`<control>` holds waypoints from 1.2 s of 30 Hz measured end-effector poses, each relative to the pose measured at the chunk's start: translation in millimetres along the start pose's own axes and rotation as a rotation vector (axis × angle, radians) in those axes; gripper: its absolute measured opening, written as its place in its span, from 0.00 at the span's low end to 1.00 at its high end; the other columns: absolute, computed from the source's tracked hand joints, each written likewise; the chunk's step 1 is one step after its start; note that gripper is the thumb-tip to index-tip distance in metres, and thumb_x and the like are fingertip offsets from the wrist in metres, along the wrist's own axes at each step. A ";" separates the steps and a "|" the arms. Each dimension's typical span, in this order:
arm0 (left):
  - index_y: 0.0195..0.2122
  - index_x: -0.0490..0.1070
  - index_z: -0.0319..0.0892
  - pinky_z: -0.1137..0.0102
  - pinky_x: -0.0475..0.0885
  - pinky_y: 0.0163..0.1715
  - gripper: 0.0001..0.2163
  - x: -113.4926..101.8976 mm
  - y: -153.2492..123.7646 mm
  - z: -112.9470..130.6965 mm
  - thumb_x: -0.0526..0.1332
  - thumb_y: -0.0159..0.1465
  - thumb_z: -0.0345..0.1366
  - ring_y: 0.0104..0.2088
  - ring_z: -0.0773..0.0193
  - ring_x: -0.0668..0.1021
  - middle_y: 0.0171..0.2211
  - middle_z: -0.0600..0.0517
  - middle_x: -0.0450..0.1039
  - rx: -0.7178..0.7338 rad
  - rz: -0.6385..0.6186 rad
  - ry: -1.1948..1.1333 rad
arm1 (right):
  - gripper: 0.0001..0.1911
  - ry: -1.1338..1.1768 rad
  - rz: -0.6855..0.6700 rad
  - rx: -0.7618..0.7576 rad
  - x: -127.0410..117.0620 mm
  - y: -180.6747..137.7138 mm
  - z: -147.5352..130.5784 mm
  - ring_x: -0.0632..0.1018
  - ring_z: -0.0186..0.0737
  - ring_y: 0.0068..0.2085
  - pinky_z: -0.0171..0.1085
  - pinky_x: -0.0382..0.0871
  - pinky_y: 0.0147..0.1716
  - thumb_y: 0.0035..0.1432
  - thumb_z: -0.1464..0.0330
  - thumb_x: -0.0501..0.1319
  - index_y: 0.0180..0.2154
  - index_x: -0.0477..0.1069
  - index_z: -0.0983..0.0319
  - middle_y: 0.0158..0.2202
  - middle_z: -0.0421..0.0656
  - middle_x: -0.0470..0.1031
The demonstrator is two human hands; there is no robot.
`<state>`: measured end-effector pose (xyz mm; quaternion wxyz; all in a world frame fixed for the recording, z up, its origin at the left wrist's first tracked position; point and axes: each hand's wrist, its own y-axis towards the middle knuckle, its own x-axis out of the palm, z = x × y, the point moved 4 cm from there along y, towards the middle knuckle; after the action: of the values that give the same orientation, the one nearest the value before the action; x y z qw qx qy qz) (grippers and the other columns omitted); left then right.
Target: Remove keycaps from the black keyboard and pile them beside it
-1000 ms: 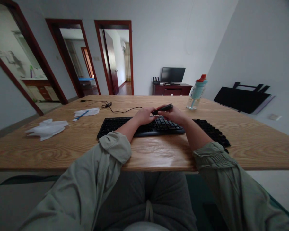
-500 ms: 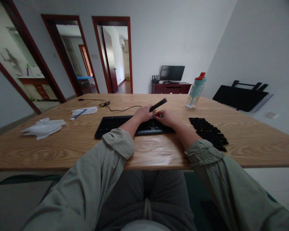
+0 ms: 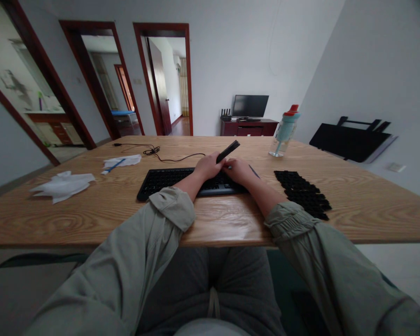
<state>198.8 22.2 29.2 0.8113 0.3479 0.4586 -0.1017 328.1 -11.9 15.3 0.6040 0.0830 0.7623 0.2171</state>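
A black keyboard (image 3: 164, 181) lies across the table in front of me. My left hand (image 3: 207, 167) rests over its middle, closed around a slim black brush (image 3: 228, 151) that points up and to the right. Close beside it, my right hand (image 3: 238, 171) has its fingers drawn together at the keyboard's upper edge, near the left fingertips. Whatever is in those right fingers is hidden. Loose black keycaps (image 3: 301, 193) lie in rows to the right of my right forearm.
A water bottle (image 3: 283, 133) with a red cap stands at the back right. Left of the keyboard lie crumpled white tissue (image 3: 65, 185), a blue-and-white stick (image 3: 114, 166) on another tissue (image 3: 129, 160), and a coiled black cable (image 3: 152, 150). The wooden table's front edge (image 3: 227, 243) is close to me.
My right hand has shifted slightly left, closer to my left hand, and its fingers have turned inward. The brush has tilted a little more upright and moved slightly left.
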 end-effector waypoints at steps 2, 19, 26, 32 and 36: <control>0.48 0.72 0.43 0.65 0.70 0.39 0.17 0.6 -0.5 -0.6 0.52 0.69 0.46 0.42 0.54 0.79 0.42 0.44 0.79 0.009 0.011 -0.011 | 0.14 0.003 -0.001 -0.014 0.7 0.0 -0.2 0.78 0.44 0.42 0.37 0.67 0.42 0.64 0.64 0.57 0.43 0.80 0.59 0.42 0.48 0.80; 0.30 0.63 0.42 0.69 0.61 0.31 0.11 -20.5 6.4 -34.4 0.55 0.67 0.41 0.30 0.63 0.71 0.27 0.53 0.67 -0.133 0.409 -0.446 | 0.14 0.060 0.028 -0.099 0.9 -5.5 -2.3 0.77 0.42 0.40 0.37 0.67 0.40 0.62 0.61 0.59 0.41 0.81 0.60 0.39 0.48 0.79; 0.28 0.64 0.42 0.70 0.62 0.31 0.11 -18.7 6.4 -31.1 0.56 0.66 0.41 0.30 0.64 0.70 0.25 0.54 0.66 -0.138 0.375 -0.546 | 0.18 0.199 0.095 -0.114 -12.5 -9.6 -16.9 0.78 0.41 0.40 0.37 0.68 0.43 0.60 0.57 0.63 0.46 0.78 0.61 0.40 0.46 0.80; 0.28 0.63 0.42 0.70 0.62 0.29 0.12 -16.2 5.0 -20.1 0.56 0.66 0.42 0.28 0.66 0.68 0.25 0.55 0.65 -0.091 0.337 -0.568 | 0.13 0.164 0.136 -0.157 -21.8 -11.8 -32.9 0.78 0.40 0.37 0.37 0.66 0.39 0.63 0.63 0.59 0.42 0.79 0.61 0.37 0.46 0.81; 0.28 0.64 0.42 0.70 0.64 0.30 0.11 -22.3 2.4 -22.4 0.56 0.66 0.41 0.29 0.65 0.70 0.26 0.53 0.67 -0.126 0.409 -0.571 | 0.14 0.178 0.218 -0.126 -28.9 -15.3 -36.8 0.78 0.41 0.37 0.37 0.66 0.38 0.65 0.64 0.56 0.42 0.79 0.61 0.38 0.46 0.81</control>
<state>172.4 35.3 40.9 0.9302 0.3393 0.1396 -0.0018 302.5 -45.3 40.8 0.5110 0.1077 0.7842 0.3351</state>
